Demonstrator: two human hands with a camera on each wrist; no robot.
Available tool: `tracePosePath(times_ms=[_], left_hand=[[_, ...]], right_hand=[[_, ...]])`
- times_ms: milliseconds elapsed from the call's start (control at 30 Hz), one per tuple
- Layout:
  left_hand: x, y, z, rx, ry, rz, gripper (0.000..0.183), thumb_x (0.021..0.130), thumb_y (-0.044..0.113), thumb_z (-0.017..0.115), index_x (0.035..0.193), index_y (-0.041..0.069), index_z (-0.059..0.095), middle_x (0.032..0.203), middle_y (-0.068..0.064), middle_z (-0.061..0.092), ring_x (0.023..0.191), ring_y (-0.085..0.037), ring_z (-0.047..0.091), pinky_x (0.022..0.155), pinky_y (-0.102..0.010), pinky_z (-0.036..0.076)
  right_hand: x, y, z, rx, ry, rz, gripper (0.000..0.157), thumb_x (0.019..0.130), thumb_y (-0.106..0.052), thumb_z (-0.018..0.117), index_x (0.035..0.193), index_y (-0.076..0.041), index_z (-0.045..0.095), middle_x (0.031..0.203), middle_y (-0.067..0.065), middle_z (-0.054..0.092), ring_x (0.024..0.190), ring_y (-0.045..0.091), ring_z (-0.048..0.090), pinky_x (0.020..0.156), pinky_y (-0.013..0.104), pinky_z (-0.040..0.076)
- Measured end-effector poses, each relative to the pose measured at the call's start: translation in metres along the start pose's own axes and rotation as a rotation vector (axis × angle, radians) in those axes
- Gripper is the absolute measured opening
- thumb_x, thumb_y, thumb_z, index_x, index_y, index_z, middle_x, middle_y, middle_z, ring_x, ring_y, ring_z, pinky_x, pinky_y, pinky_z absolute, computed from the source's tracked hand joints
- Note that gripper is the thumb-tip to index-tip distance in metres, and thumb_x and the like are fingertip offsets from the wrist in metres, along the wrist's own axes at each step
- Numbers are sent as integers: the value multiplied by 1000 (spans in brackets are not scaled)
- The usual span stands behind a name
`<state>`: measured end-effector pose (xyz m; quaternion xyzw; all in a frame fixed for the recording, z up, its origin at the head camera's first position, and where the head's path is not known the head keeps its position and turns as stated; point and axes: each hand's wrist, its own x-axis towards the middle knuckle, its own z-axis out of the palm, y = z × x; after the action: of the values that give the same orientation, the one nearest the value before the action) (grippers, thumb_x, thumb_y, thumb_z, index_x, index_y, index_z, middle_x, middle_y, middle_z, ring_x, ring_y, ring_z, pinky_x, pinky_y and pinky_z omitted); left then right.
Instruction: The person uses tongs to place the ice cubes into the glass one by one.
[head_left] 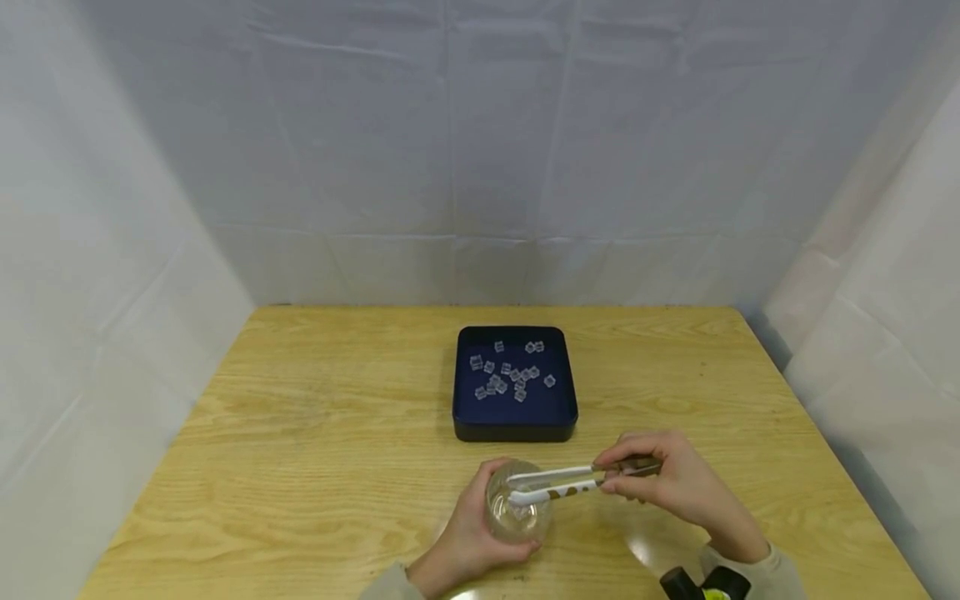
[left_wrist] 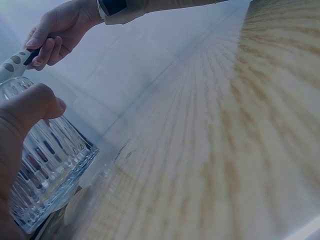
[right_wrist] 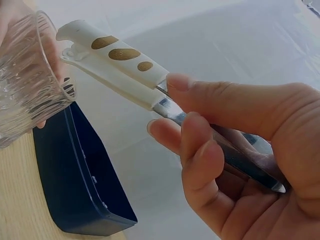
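Observation:
My left hand (head_left: pixel 467 537) grips a clear ribbed glass (head_left: pixel 519 530) round its side, thumb toward the front. In the right hand (head_left: pixel 678 483) is a pair of tongs (head_left: pixel 555 492), pinched by its metal arms between thumb and fingers. Their white ends with gold spots reach over the glass's mouth. Between these tips a small clear cube (right_wrist: pixel 76 53) shows in the right wrist view. From the left wrist, the glass (left_wrist: pixel 50 160) appears tilted, its fluted wall partly covered by the thumb.
Beyond the hands stands a dark blue square tray (head_left: pixel 517 433) with several clear cubes (head_left: pixel 506 368) scattered on its floor. A light wooden table (head_left: pixel 322 433) lies under everything, with white sheeting (head_left: pixel 487 167) hanging at the back and both sides.

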<state>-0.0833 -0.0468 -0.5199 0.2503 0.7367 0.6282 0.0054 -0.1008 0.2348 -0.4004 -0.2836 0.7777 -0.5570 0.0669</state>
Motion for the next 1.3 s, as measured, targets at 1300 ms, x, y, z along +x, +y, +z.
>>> tracePosePath(times_ms=[1300], left_hand=[[0,10,2,22,33,-66,94,55,6,93,136,12,46,129,-5,58,117,-31,57,102,-46,47]], right_hand=[[61,29,-21,-167,258,251,25,85,-26,79,104,-10,76,80,9,70,61,22,61,51,32,52]])
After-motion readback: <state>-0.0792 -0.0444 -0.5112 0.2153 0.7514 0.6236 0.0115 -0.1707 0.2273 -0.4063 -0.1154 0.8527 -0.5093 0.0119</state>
